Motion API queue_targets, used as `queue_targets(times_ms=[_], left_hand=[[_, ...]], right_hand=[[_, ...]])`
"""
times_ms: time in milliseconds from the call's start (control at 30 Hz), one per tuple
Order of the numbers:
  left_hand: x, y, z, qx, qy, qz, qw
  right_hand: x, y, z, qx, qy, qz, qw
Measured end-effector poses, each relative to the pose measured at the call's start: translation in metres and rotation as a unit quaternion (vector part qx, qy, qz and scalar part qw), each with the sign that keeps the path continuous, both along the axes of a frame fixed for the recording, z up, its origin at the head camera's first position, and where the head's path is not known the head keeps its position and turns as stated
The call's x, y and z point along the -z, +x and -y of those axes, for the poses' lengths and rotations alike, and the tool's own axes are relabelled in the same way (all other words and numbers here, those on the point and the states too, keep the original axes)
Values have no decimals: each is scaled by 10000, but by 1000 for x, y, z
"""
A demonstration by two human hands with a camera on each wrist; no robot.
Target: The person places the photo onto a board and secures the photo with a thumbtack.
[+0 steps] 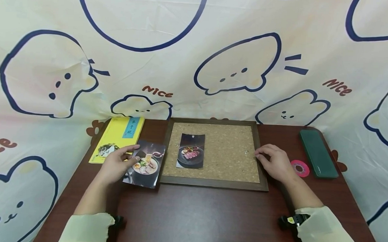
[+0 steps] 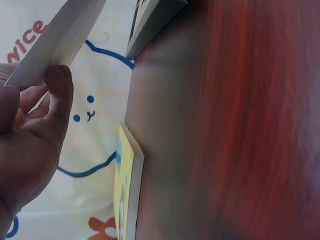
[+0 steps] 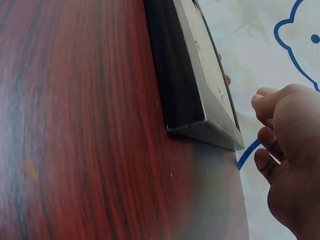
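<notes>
My left hand [image 1: 115, 166] pinches a photo print of a noodle bowl [image 1: 149, 169] by its upper left side, thumb on its face. The print's pale back [image 2: 60, 45] faces the left wrist camera, raised off the table. Right of it lies a framed cork board [image 1: 226, 155]. Another photo print, of sliced meat on a dark plate [image 1: 190, 160], is on the board's left part, with a small pin at its top. At the board's right edge hovers my right hand [image 1: 275, 162], its fingers loosely bent, with nothing visible between them. Small clear pins [image 1: 246, 151] are in the cork near it.
A yellow book [image 1: 120, 132] lies at the back left, partly behind my left hand. On the right are a pink tape roll [image 1: 303, 172] and a dark green box [image 1: 319, 155]. A printed cloth [image 1: 183, 70] hangs behind and beside the brown table [image 1: 193, 218].
</notes>
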State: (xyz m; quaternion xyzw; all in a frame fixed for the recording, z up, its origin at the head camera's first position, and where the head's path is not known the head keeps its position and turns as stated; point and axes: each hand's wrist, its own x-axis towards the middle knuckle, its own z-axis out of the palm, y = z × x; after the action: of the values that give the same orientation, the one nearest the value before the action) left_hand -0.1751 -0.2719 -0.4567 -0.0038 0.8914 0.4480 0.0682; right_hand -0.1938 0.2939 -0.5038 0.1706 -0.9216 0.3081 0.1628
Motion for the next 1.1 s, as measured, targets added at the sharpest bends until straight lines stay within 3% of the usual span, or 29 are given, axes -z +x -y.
queue_targets(times_ms=[400, 567, 1100], left_hand=[[5, -15, -27, 69, 225, -184, 9996], [7, -22, -39, 7, 227, -43, 9997], [15, -35, -86, 242, 315, -89, 9992]], right_hand=[[3, -8, 15, -78, -44, 13, 10000], [3, -12, 22, -121, -129, -23, 9998], [-2, -19, 54, 36, -381, 393, 9985]])
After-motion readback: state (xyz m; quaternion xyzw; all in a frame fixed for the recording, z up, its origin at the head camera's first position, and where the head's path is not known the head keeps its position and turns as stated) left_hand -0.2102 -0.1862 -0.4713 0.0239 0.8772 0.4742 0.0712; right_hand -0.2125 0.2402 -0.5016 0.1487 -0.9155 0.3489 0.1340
